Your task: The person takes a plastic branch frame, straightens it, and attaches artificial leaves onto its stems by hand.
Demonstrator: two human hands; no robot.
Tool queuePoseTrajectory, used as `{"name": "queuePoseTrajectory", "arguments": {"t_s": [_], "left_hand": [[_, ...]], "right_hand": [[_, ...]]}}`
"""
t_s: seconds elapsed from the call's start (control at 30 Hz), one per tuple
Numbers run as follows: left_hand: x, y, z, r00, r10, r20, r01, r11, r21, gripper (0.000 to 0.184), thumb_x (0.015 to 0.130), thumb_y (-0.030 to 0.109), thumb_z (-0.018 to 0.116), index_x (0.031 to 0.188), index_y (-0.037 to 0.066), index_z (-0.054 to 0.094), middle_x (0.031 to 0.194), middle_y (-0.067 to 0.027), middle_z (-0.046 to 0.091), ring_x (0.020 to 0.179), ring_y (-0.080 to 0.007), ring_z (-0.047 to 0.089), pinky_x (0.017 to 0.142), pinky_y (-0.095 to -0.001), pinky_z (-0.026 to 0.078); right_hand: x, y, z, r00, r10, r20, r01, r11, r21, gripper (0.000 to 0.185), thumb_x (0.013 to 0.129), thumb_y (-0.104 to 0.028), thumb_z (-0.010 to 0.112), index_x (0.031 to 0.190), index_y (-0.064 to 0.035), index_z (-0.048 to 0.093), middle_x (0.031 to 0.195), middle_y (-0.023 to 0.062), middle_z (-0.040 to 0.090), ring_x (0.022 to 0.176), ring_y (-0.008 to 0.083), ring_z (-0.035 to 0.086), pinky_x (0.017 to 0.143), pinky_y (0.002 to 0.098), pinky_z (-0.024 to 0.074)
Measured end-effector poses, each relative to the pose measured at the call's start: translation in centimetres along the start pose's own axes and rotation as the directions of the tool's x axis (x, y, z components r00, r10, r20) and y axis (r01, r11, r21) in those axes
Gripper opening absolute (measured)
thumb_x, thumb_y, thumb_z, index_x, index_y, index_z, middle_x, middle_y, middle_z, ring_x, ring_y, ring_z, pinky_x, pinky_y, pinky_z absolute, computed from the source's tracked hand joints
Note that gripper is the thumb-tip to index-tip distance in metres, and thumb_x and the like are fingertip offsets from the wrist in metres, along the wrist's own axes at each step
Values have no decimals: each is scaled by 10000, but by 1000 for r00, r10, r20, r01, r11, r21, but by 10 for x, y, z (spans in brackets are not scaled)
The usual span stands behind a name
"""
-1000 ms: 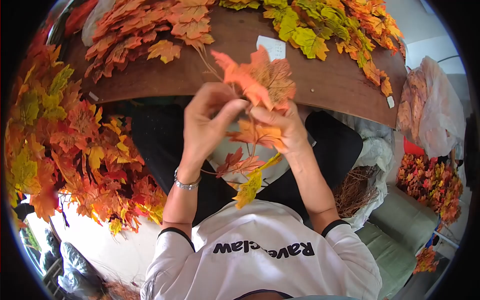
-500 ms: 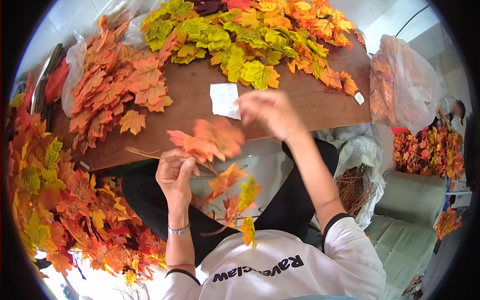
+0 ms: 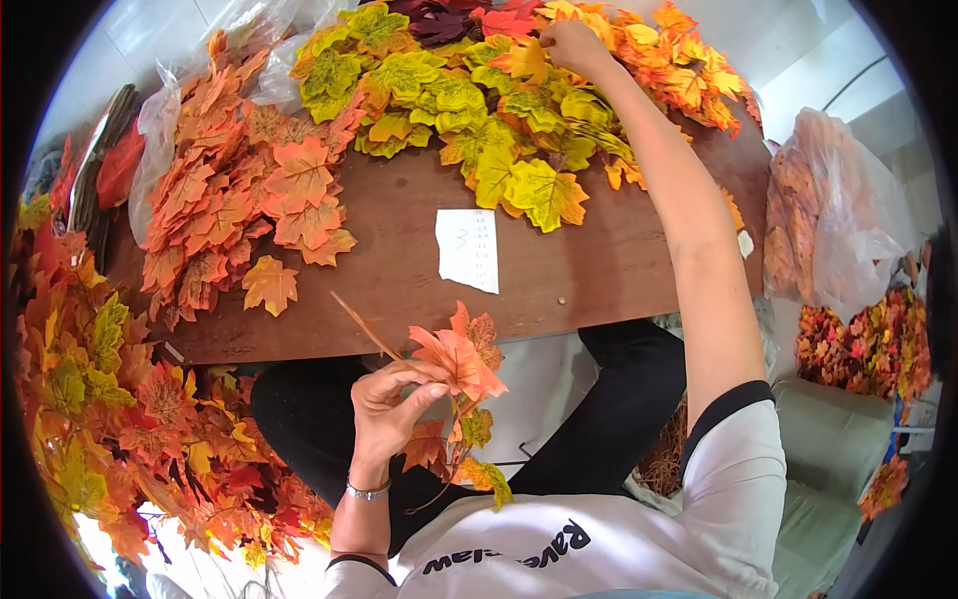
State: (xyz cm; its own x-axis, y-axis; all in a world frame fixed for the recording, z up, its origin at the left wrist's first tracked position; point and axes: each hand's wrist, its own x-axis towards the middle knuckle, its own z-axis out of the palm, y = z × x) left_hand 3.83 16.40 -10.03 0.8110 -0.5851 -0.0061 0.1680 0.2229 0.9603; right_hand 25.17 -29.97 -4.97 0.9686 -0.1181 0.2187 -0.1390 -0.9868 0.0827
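My left hand (image 3: 391, 407) pinches the brown stem of a leaf garland (image 3: 457, 364) over my lap, just in front of the table edge. Orange leaves stand at its top, and smaller orange and yellow-green ones hang below. My right hand (image 3: 579, 48) reaches to the far side of the table, with its fingers at an orange-yellow leaf (image 3: 523, 62) among the piles. Its fingertips are partly hidden, so what they grip is unclear. Beside it lie a yellow-green leaf pile (image 3: 449, 100) and a bright orange leaf pile (image 3: 679, 65).
The brown table (image 3: 399, 200) bears a salmon-orange leaf pile (image 3: 215, 200) and a written paper slip (image 3: 467, 250). Leaf garlands (image 3: 170, 419) hang at the left. A plastic bag of leaves (image 3: 828, 210) is at the right, above a grey-green seat (image 3: 833, 429).
My right hand has moved from beside the paper to the far leaf piles. My left hand still holds the garland, now slightly farther right and lower. The camera view has shifted.
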Motion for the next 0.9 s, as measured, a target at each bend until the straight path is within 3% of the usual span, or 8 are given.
{"name": "queuePoseTrajectory", "arguments": {"t_s": [0.1, 0.13, 0.33, 0.43, 0.57, 0.73, 0.87, 0.9], "left_hand": [[1, -1, -6, 999, -34, 0, 34, 998, 45, 54, 735, -34, 653, 754, -44, 603, 797, -107, 644, 714, -141, 607, 674, -248, 478], [2, 1, -7, 999, -53, 2, 53, 997, 56, 56, 735, -36, 653, 755, -45, 602, 796, -106, 644, 714, -140, 606, 675, -249, 479], [-5, -1, -13, 998, -63, -27, 62, 998, -21, 62, 740, -44, 647, 775, -37, 597, 801, -109, 638, 720, -142, 607, 681, -258, 486], [-5, 1, -14, 999, -25, -20, 24, 998, -62, 63, 751, -44, 638, 790, -41, 590, 830, -115, 628, 740, -148, 606, 703, -261, 485], [-8, 0, -13, 1000, 10, 0, -10, 996, -90, 70, 767, -35, 626, 807, -41, 569, 872, -101, 608, 802, -158, 600, 746, -274, 478], [-9, 10, -9, 998, -35, -43, 29, 988, -152, 88, 788, -38, 599, 818, -41, 516, 928, -116, 588, 811, -170, 607, 758, -283, 491], [-8, -6, -8, 991, 111, -68, -126, 954, -272, 131, 794, -40, 591, 898, -28, 510, 972, -127, 579, 775, -178, 610, 746, -278, 494], [-10, -7, -8, 995, 92, -38, -99, 963, -249, 145, 802, -33, 584, 926, -23, 511, 991, -132, 573, 788, -177, 608, 748, -279, 492]], "right_hand": [[-1, -10, 15, 980, -147, -134, 127, 982, -143, 65, 753, -65, 551, 778, -27, 597, 745, 136, 600, 724, 266, 590, 607, 382, 469], [2, -16, 14, 998, -59, 26, 63, 975, -213, 74, 732, -43, 554, 796, -32, 589, 744, 139, 588, 732, 279, 586, 612, 391, 466], [-4, 13, -2, 955, -177, -237, 155, 982, -107, 109, 708, -52, 560, 798, -1, 592, 761, 148, 601, 785, 306, 585, 627, 372, 470], [9, 60, -26, 990, -106, -96, 86, 978, -191, 141, 715, -82, 584, 813, 18, 601, 736, 128, 611, 728, 248, 619, 607, 321, 496], [-17, 90, -90, 970, 192, 146, -224, 943, 248, 166, 767, -96, 580, 862, 39, 601, 779, 105, 619, 705, 187, 626, 617, 253, 512], [-87, 29, -145, 951, 223, 214, -295, 453, 841, 223, 817, -128, 590, 965, 40, 578, 853, 59, 604, 718, 109, 597, 622, 180, 490], [-187, -114, -152, 949, -217, 229, -246, -52, 968, 140, 774, -146, 611, 864, -38, 610, 763, 65, 615, 683, 146, 600, 573, 246, 477], [-218, -162, -135, 979, -125, 161, -183, -188, 965, 135, 799, -122, 607, 833, 8, 605, 719, 55, 599, 602, 81, 563, 508, 189, 437]]}}
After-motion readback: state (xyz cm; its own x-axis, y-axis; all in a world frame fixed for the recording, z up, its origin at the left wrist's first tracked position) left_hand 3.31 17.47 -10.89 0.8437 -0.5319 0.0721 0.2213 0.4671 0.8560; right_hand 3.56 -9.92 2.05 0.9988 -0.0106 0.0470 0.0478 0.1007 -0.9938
